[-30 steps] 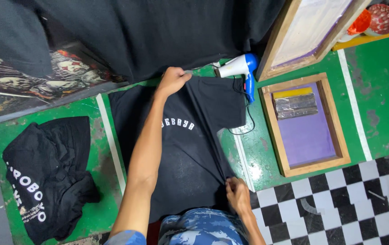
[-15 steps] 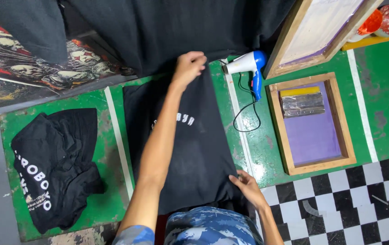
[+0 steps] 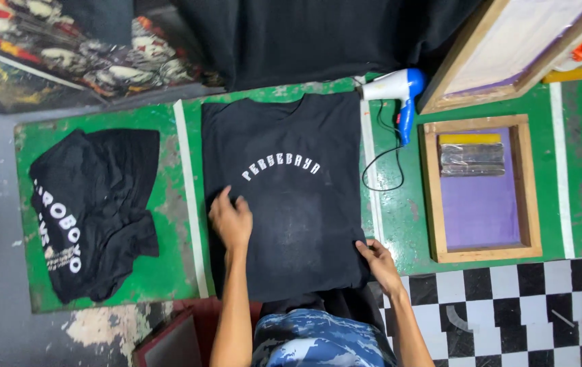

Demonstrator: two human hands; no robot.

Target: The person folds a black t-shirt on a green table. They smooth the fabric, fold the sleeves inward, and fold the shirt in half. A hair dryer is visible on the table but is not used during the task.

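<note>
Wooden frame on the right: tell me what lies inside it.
Inside the wooden frame lies a purple screen, with a squeegee on its far end, yellow strip along its top. What is beneath the screen is covered.

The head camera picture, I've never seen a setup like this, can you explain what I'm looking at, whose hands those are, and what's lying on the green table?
There is one view, from a camera worn on a person's head, looking straight down at their own two bare hands. No machine is involved. On the green table a black T-shirt lies spread flat, with an arc of white lettering on it. The left hand rests flat on the shirt's left part, and the right hand touches the shirt's lower right edge. To the left lies a crumpled pile of black shirts with white print. To the right lie a white and blue hair dryer with its cord and a wooden framed screen with purple mesh and a squeegee inside. Another wooden frame leans at the top right.
</note>
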